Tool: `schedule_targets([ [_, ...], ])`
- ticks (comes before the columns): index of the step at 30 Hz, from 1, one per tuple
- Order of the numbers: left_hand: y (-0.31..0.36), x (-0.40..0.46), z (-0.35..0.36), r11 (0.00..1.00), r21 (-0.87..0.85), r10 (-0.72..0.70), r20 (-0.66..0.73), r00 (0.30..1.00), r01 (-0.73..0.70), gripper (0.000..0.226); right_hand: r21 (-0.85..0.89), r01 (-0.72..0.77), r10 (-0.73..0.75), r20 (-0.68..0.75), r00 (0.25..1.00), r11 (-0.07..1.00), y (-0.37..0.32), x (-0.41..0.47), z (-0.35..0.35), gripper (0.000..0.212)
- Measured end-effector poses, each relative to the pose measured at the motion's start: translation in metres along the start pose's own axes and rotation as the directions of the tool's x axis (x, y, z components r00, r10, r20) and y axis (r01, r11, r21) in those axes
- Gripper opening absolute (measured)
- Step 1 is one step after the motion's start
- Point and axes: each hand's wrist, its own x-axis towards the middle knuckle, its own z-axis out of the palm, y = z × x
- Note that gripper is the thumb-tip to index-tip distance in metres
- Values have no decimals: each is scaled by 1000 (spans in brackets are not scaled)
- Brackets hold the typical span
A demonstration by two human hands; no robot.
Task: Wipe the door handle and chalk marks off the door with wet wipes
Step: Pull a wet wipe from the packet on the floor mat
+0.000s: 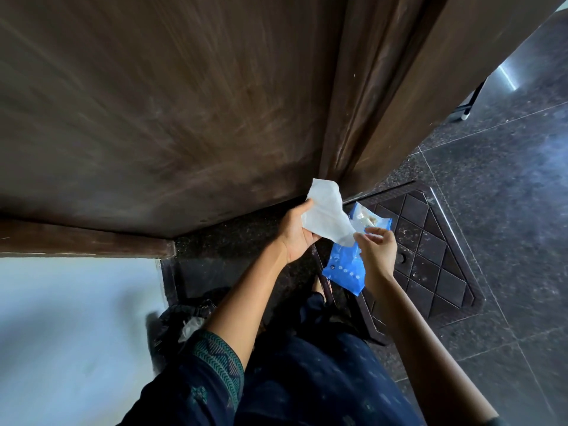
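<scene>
Below, dark wooden door (159,112), speckled floor (507,186), both hands' (296,233) grip pinching white wipe (325,213), blue pack (345,269) beneath

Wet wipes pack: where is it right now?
In the head view, the blue wet wipes pack sits right of centre, under the right hand, above the dark door mat.

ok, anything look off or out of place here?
Mostly normal: both hands spread a white wipe, left hand gripping it, right hand pinching a corner. The blue wipe pack seems to hang under the right hand. The door shows pale smudges. A black bag holds crumpled white material.
</scene>
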Motion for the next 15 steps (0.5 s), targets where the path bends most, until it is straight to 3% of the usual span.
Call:
schedule_targets([
  [2, 5, -1, 0, 994, 108, -2, -9, 1000, 3, 37, -52, 130, -130, 10, 991, 990, -12, -1, -1, 22],
  [5, 12, -3, -1, 968, 251, 5, -17, 1000, 0, 23, -40, 267, -256, 170, 952, 963, -35, 1, 0, 25],
  [10, 21, -12, -6, 886, 460, 51, 25, 998, -57, 11, 43, 329, -311, 461, 831, 943, -65, -7, -1, 23],
  [15, 24, -27, -14, 800, 582, 159, 29, 987, -146, 11, 56, 369, -349, 482, 804, 928, -69, -12, 5, 2],
])
